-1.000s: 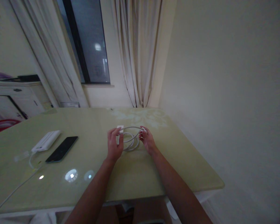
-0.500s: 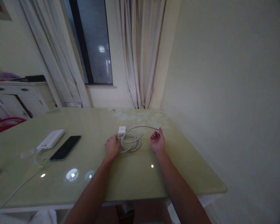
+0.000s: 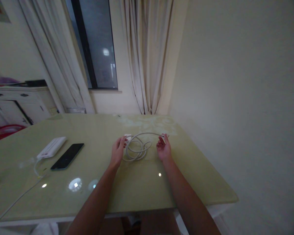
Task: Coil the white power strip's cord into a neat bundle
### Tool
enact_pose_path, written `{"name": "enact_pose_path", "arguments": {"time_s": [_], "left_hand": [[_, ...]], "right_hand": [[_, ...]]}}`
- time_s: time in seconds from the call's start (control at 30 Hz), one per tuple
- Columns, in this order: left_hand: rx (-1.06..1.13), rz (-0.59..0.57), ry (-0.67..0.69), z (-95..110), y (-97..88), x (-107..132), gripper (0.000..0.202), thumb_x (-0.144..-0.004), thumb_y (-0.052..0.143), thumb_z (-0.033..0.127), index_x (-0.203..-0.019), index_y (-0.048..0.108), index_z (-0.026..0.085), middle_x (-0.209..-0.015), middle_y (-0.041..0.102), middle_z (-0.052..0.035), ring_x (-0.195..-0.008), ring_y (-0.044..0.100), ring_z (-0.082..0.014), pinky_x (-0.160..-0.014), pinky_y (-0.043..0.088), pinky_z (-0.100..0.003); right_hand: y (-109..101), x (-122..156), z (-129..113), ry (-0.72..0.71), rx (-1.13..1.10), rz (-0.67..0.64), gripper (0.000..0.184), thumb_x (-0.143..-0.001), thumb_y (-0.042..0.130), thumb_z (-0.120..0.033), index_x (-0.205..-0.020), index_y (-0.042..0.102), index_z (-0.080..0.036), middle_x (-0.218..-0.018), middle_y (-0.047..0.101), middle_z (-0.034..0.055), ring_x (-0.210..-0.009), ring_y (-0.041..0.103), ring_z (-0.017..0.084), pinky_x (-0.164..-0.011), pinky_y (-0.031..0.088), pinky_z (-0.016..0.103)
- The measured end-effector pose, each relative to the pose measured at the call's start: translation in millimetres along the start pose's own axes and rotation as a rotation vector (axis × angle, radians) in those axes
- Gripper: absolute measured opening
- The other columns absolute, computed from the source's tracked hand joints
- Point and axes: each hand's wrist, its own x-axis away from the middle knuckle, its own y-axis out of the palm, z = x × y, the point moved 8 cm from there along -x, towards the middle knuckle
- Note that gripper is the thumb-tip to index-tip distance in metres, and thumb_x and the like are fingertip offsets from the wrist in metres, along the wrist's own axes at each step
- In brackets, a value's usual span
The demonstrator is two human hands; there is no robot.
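Observation:
A coiled white cable (image 3: 136,150) with a small white socket block (image 3: 127,137) lies on the pale green table (image 3: 142,186). My left hand (image 3: 117,151) grips the socket block end at the left of the coil, fingers curled on it. My right hand (image 3: 163,148) pinches the cable's plug end (image 3: 163,137) to the right of the coil, holding it just above the table.
A black phone (image 3: 67,156) and a white power strip (image 3: 51,147) with its cord lie at the table's left. A white cabinet (image 3: 22,101) stands at far left, a curtained window (image 3: 98,49) behind. A wall runs close along the right.
My left hand lifted from the coil's near side to the socket block. The right hand stayed near the plug end. The coil loosened and shifted slightly.

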Motion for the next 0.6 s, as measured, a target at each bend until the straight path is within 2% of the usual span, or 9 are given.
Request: {"name": "enact_pose_path", "arguments": {"time_s": [0.07, 0.2, 0.33, 0.6], "left_hand": [[0.006, -0.009, 0.021, 8, 2.2, 3, 0.056, -0.09, 0.054, 0.062, -0.114, 0.073, 0.016, -0.103, 0.075, -0.0102, -0.084, 0.068, -0.0205, -0.077, 0.056, -0.034], [-0.028, 0.003, 0.068, 17, 4.0, 6, 0.053, -0.085, 0.066, 0.056, -0.119, 0.072, 0.015, -0.107, 0.077, -0.0114, -0.093, 0.071, -0.0228, -0.085, 0.058, -0.036], [-0.084, 0.023, 0.125, 19, 3.0, 6, 0.047, -0.089, 0.061, 0.049, -0.121, 0.071, 0.016, -0.11, 0.077, -0.0112, -0.095, 0.072, -0.0225, -0.086, 0.059, -0.037], [-0.257, 0.077, 0.215, 26, -2.0, 9, 0.038, -0.094, 0.054, 0.032, -0.127, 0.067, 0.019, -0.125, 0.072, -0.0103, -0.119, 0.065, -0.0231, -0.109, 0.048, -0.042]], "right_hand": [[0, 0, 0, -0.015, 0.015, -0.009, 0.025, -0.075, 0.085, -0.03, -0.092, 0.067, -0.023, -0.069, 0.074, -0.004, -0.044, 0.056, 0.006, -0.041, 0.046, 0.014], [0, -1, 2, -0.031, 0.038, -0.026, 0.029, -0.071, 0.087, -0.029, -0.094, 0.068, -0.024, -0.072, 0.075, -0.0048, -0.046, 0.056, 0.005, -0.042, 0.045, 0.013], [3, 1, 4, -0.02, 0.065, -0.05, 0.028, -0.07, 0.087, -0.027, -0.091, 0.069, -0.023, -0.074, 0.075, -0.0035, -0.046, 0.055, 0.006, -0.042, 0.045, 0.014], [16, 9, 2, -0.045, 0.119, -0.115, 0.034, -0.064, 0.09, -0.029, -0.091, 0.07, -0.022, -0.073, 0.074, -0.0028, -0.047, 0.053, 0.005, -0.041, 0.041, 0.014]]}}
